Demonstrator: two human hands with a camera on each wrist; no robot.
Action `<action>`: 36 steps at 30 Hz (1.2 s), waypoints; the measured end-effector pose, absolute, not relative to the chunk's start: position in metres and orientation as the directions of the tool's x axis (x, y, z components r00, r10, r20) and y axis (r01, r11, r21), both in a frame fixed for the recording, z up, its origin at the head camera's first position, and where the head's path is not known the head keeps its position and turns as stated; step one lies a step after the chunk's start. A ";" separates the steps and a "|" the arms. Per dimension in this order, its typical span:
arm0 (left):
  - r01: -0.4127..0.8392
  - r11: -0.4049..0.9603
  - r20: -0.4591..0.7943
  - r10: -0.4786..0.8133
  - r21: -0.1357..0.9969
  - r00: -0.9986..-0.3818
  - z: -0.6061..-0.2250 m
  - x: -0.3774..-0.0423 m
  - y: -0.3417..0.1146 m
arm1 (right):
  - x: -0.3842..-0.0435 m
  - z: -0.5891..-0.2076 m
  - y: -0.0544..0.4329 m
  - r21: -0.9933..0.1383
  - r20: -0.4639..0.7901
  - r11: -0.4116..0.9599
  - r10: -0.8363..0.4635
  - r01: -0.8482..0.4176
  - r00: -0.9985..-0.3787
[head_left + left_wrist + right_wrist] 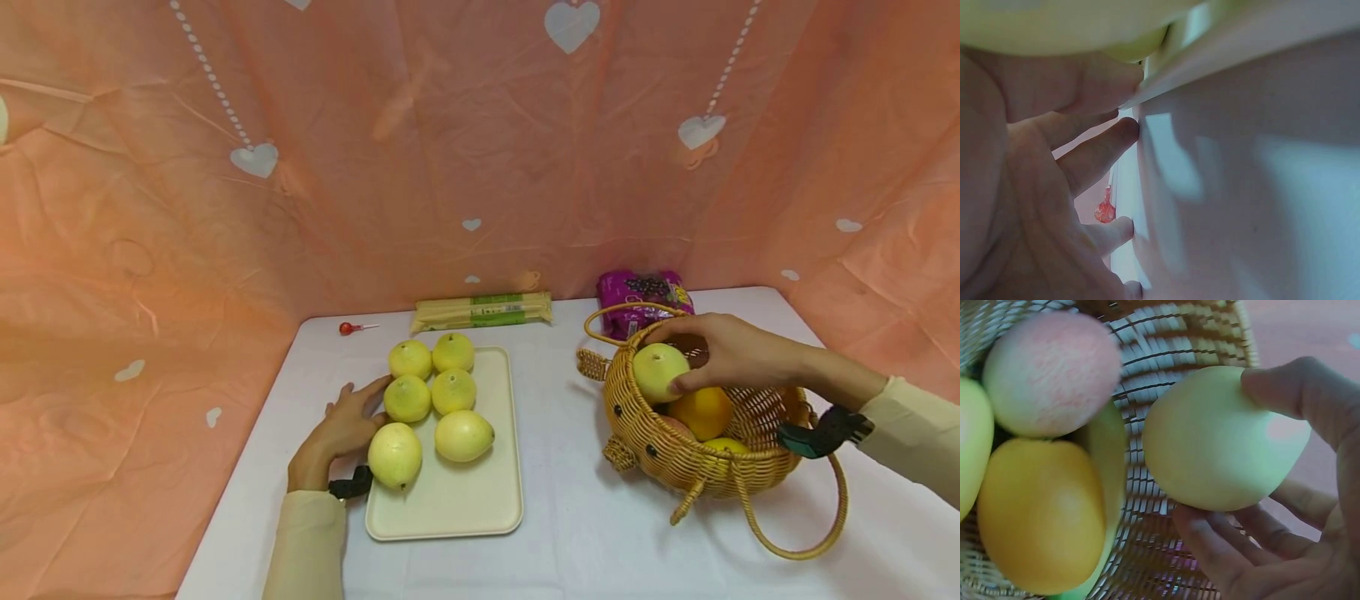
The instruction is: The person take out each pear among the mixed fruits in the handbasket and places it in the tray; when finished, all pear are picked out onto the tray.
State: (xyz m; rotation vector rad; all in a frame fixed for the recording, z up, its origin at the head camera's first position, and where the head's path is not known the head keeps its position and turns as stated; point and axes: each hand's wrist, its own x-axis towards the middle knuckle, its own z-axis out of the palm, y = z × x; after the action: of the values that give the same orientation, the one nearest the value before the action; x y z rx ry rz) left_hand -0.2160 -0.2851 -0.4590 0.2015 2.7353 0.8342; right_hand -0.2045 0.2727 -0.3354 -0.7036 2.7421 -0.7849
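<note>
My right hand (727, 348) grips a pale yellow-green round fruit (660, 372) at the left rim of a pig-shaped wicker basket (693, 475). In the right wrist view, the thumb and fingers go round this fruit (1222, 444). Inside the basket lie an orange fruit (1041, 519), a pinkish peach-like fruit (1054, 372) and other yellow fruit. My left hand (345, 429) rests at the left edge of a cream tray (450, 504), fingers spread beside the fruit. On the tray sit several yellow fruits (453, 390), in two columns.
A purple package (645, 292) lies behind the basket. Along the back edge lies a long beige-and-green packet (482, 312), with a red lollipop (347, 328) to its left. The basket's looped handle (806, 553) hangs over its front. A pink curtain (480, 167) closes the back.
</note>
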 end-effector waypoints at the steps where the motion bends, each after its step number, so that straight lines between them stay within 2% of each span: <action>1: 0.052 0.825 -0.220 0.210 0.563 -0.953 -0.459 -0.216 -0.285 | -0.202 -0.334 0.274 -0.563 -0.045 0.729 -0.498 -0.389 -0.866; 7: 0.041 0.824 -0.225 0.202 0.565 -0.953 -0.459 -0.216 -0.284 | -0.185 -0.331 0.287 -0.678 0.100 0.600 -0.496 -0.424 -0.862; 12: 0.035 0.825 -0.229 0.197 0.564 -0.953 -0.458 -0.216 -0.283 | -0.171 -0.332 0.297 -0.732 0.229 0.489 -0.480 -0.475 -0.847; 20: 0.039 0.829 -0.227 0.198 0.558 -0.954 -0.458 -0.215 -0.282 | -0.142 -0.326 0.291 -0.756 0.242 0.484 -0.418 -0.440 -0.875; 30: 0.038 0.824 -0.229 0.202 0.565 -0.952 -0.459 -0.214 -0.283 | -0.119 -0.334 0.248 -0.840 0.292 0.264 -0.515 -0.473 -0.806; 36: 0.037 0.828 -0.234 0.201 0.559 -0.951 -0.458 -0.215 -0.283 | -0.116 -0.347 0.214 -0.871 0.279 0.208 -0.537 -0.445 -0.796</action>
State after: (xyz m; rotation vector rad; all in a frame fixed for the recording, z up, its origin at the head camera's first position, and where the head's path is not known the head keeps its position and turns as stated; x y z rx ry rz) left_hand -0.2149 -0.2831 -0.4581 0.1817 2.7275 0.8256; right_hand -0.1160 0.2140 -0.3472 -0.9682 2.3752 -1.6646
